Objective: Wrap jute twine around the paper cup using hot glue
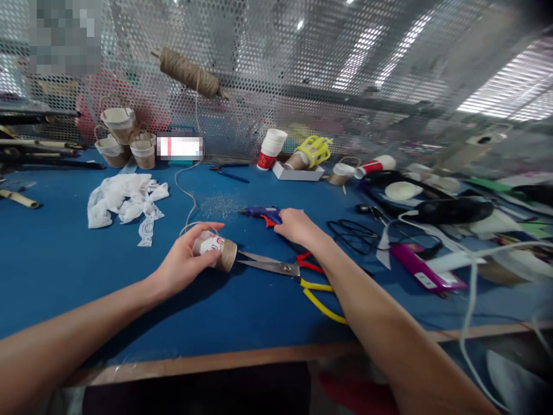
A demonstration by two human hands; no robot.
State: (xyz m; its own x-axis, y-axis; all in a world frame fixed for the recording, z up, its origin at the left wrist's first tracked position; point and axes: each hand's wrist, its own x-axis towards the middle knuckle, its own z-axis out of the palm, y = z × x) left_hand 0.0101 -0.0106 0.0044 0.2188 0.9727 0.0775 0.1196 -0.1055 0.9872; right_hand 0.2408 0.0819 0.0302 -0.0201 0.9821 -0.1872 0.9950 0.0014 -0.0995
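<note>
My left hand (190,253) is closed around a paper cup (227,256) lying on its side, its rim end wrapped in brown twine. A strand of twine (189,199) runs from the cup up to a twine spool (188,72) on the mesh wall. My right hand (296,225) grips the handle of a blue glue gun (261,213) with a red trigger. The nozzle points left, over a patch of dried glue strands. Open-bladed scissors (276,265) with yellow handles lie between the cup and my right forearm, near red-handled pliers (309,262).
White lace (125,199) lies at left, with finished twine cups (121,138) behind it. Stacked paper cups (272,148) and a white box (298,172) stand at the back. Black cable (354,233), a purple power strip (425,268) and white cords crowd the right. Bamboo sticks (38,144) lie far left.
</note>
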